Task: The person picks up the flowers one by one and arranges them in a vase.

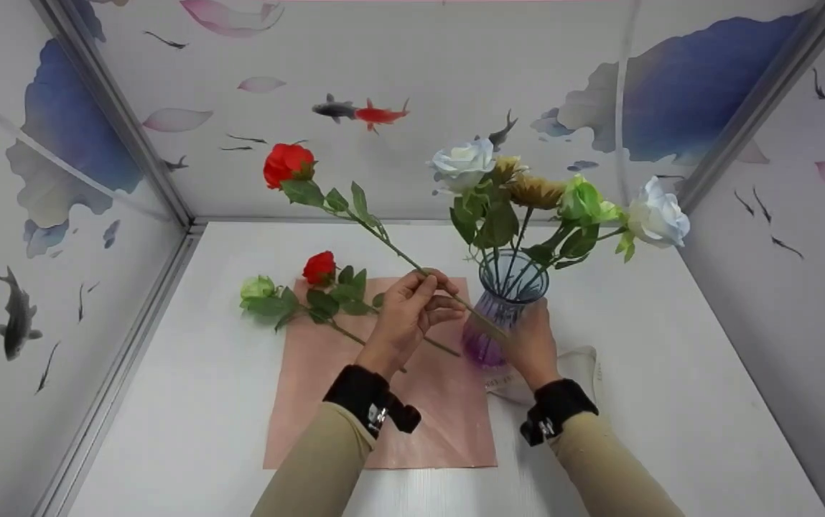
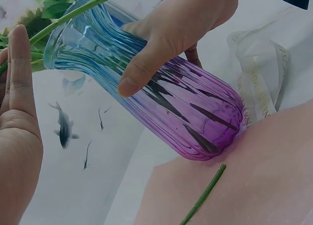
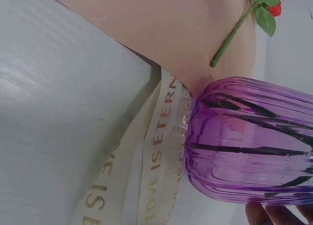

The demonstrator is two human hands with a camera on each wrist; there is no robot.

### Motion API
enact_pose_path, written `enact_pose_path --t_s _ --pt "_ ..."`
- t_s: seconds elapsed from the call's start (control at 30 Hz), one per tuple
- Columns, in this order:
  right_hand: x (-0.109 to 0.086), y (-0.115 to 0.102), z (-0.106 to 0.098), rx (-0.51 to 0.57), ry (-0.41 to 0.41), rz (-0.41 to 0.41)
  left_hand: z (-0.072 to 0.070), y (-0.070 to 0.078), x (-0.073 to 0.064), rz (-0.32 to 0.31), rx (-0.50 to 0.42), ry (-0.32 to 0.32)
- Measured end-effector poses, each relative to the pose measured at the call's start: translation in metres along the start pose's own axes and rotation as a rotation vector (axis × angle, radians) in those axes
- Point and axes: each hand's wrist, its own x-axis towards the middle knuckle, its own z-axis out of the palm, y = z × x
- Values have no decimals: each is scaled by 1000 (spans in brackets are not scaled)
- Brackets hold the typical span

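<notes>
My left hand (image 1: pixel 406 312) pinches the stem of an artificial red rose (image 1: pixel 289 165), its bloom up at the left and its stem slanting down in front of the vase. My right hand (image 1: pixel 533 346) grips the side of a ribbed glass vase (image 1: pixel 485 343), blue above and purple below. In the left wrist view, the right thumb lies across the vase (image 2: pixel 205 112). White roses (image 1: pixel 464 165), brown-gold flowers (image 1: pixel 535 192) and a green flower (image 1: pixel 583 199) stand in it. Dark stems show through the purple glass (image 3: pixel 234 122).
Another red rose (image 1: pixel 319 268) and a pale green flower (image 1: pixel 258 287) lie over a pink sheet (image 1: pixel 383 438) on the white table (image 1: pixel 168 431). A cream ribbon with gold lettering (image 3: pixel 159 156) lies by the vase's base. Printed panels enclose the table at back and sides.
</notes>
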Motion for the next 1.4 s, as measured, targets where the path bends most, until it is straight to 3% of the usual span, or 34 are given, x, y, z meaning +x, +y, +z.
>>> enact_pose_path --t_s 0.3,0.5,0.77,1.13,1.4 --pt "2 -1 0 84 -12 62 5 7 3 112 72 18" --pt "2 -1 -1 102 -21 66 9 11 5 148 126 20" --pt "2 -1 -2 130 -36 84 15 17 7 204 124 44" --pt "4 -1 -1 122 0 23 23 20 12 194 259 87" --pt "4 -1 0 133 -1 35 31 19 17 187 407 95"
